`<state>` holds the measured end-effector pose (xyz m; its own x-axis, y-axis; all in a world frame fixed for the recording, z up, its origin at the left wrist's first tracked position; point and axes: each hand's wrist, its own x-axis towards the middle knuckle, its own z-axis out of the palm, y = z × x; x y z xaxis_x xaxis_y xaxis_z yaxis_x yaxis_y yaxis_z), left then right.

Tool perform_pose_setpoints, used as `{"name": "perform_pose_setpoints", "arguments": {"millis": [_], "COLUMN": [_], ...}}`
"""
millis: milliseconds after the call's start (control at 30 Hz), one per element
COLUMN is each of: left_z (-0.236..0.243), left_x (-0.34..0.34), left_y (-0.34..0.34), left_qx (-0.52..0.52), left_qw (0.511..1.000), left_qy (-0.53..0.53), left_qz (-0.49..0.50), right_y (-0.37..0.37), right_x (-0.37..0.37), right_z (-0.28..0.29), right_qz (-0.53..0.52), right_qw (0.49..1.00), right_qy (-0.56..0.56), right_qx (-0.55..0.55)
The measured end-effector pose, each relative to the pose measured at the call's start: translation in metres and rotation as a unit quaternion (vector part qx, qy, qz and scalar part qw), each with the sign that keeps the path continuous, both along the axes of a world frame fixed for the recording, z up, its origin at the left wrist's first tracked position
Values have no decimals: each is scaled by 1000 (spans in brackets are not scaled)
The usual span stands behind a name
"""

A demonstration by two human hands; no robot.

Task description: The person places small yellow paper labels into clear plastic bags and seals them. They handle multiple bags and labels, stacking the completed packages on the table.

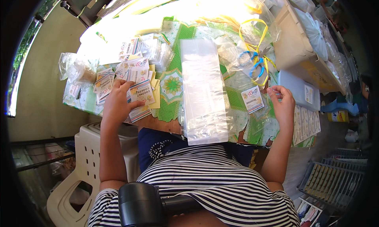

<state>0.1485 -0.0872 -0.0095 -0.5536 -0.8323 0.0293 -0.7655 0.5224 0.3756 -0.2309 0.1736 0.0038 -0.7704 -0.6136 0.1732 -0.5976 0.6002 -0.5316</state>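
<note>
My left hand lies on overlapping printed label cards with yellow backing, thumb and fingers apart. More cards spread behind it, beside a pile of small clear bags. In the middle lies a stack of long clear plastic sleeves. My right hand is at the table's right, fingers curled together beside a single label card lying on small clear plastic; what its fingertips hold, if anything, I cannot make out. Above it, blue-handled scissors lie near a loop of yellow ribbon.
A large beige bin of bagged items and a lidded translucent container sit at the right, near label sheets. A wrapped bundle lies far left. A plastic chair is below left; a black handled device is against my body.
</note>
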Motion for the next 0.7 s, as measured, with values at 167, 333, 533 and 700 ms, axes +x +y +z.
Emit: {"name": "perform_pose_setpoints", "arguments": {"millis": [167, 333, 533, 700], "left_z": [-6, -3, 1, -17], "left_x": [1, 30, 33, -11], "left_y": [-5, -47, -54, -23], "left_qx": [37, 135, -244, -66], "left_qw": [998, 976, 952, 995], "left_qy": [43, 159, 106, 76], "left_qz": [4, 69, 152, -3], "right_y": [-4, -3, -1, -4], "right_x": [5, 4, 5, 9], "right_z": [-1, 1, 1, 0], "right_qz": [8, 1, -1, 12], "right_qw": [1000, 999, 998, 998], "right_qy": [-8, -45, -44, -51], "right_qx": [-3, -21, -38, -45]}}
